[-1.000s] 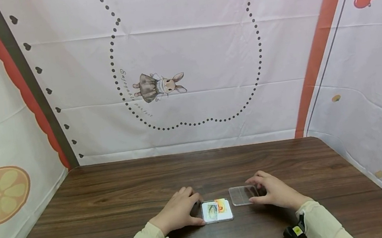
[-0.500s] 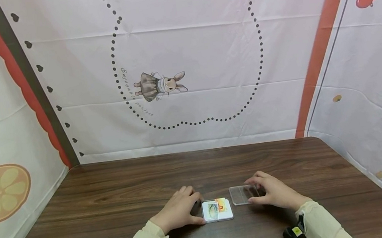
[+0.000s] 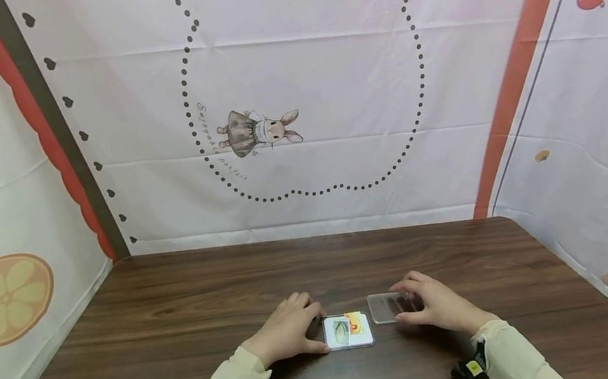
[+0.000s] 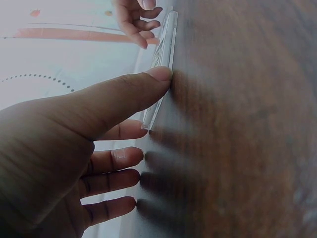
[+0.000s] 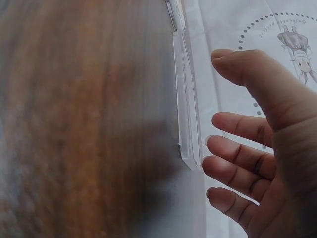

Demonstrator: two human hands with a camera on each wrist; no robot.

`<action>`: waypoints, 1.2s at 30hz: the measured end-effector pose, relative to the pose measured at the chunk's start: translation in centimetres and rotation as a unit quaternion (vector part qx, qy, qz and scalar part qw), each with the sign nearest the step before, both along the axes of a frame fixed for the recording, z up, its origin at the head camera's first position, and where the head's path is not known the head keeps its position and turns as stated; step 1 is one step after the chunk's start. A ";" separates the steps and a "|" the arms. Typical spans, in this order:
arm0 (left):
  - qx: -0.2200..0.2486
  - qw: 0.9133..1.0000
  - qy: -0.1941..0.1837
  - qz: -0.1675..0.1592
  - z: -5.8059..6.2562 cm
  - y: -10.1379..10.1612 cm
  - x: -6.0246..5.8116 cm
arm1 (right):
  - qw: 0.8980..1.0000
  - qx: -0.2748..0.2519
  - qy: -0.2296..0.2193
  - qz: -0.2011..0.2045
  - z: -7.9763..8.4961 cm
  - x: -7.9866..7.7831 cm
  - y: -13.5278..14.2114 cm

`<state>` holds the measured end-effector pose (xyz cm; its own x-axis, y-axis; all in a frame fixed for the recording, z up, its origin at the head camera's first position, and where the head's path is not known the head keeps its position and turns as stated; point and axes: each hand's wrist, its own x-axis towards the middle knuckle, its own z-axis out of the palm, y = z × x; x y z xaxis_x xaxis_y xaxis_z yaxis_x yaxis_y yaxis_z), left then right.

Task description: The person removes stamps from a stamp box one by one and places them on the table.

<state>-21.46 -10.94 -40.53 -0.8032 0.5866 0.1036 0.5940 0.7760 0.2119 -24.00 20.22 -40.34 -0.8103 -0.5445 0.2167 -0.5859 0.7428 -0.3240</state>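
In the head view a shallow clear plastic box (image 3: 350, 343) lies flat on the table, white inside, with a small greenish picture card (image 3: 342, 332) and a yellow-orange card (image 3: 355, 323) on top. My left hand (image 3: 288, 329) holds its left end between thumb and index finger; the left wrist view has the thumb (image 4: 161, 74) on the box's edge and the other fingers extended. Just right of it lies an empty-looking transparent lid (image 3: 380, 309). My right hand (image 3: 440, 303) hovers around the lid's right end, fingers spread and relaxed, thumb (image 5: 228, 57) apart from the lid (image 5: 184, 104).
The dark wood-grain table (image 3: 234, 275) carries both pieces near its front middle. White printed cloth (image 3: 325, 84) hangs behind the table and along both sides. Each wrist wears a black camera, the right one (image 3: 466, 370) with a yellow tag.
The head view has shifted slightly, so the scene sits a little differently in it. Both hands, the box and the lid keep practically the same places relative to each other.
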 end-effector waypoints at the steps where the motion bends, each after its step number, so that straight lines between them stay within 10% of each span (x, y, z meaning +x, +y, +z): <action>1: -0.001 1.000 0.003 -0.001 0.0 0.0 0.0 | 1.000 0.001 -0.001 -0.001 0.0 0.0 0.0; 36: -0.001 1.000 -0.001 0.000 0.1 -0.2 -0.1 | 1.000 -0.006 -0.015 0.003 0.8 0.7 -1.5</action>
<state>-21.56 -11.15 -40.41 -0.8034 0.5867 0.1018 0.5938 0.7762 0.2119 -23.32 18.75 -39.58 -0.8126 -0.5474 0.1999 -0.5810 0.7346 -0.3504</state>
